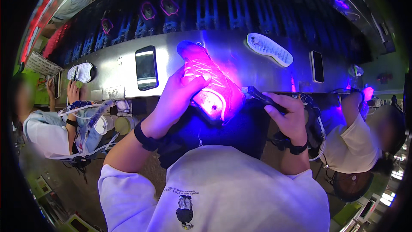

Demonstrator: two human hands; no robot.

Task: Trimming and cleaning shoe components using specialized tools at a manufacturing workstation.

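A pink laced shoe (pixel 214 75) sits tilted over my lap at the bench edge, its toe pointing away and its opening toward me, lit by violet light. My left hand (pixel 174 96) grips it from the left, with the thumb across the laces. In my right hand (pixel 289 114) is a black-handled brush-like tool (pixel 265 98). The tool's pale tip is at the shoe's right lower edge; whether it touches cannot be made out. A white shoe sole (pixel 270 50) lies on the metal bench (pixel 171 45), beyond and to the right of the shoe.
Phones lie on the bench at left (pixel 146 68) and right (pixel 317 66). A dark conveyor (pixel 223 6) behind the bench carries several pink-edged shoe parts (pixel 169 6). Co-workers sit on both sides; the left one's hand (pixel 74 92) is by another sole (pixel 81 73). Cups (pixel 105 124) stand left.
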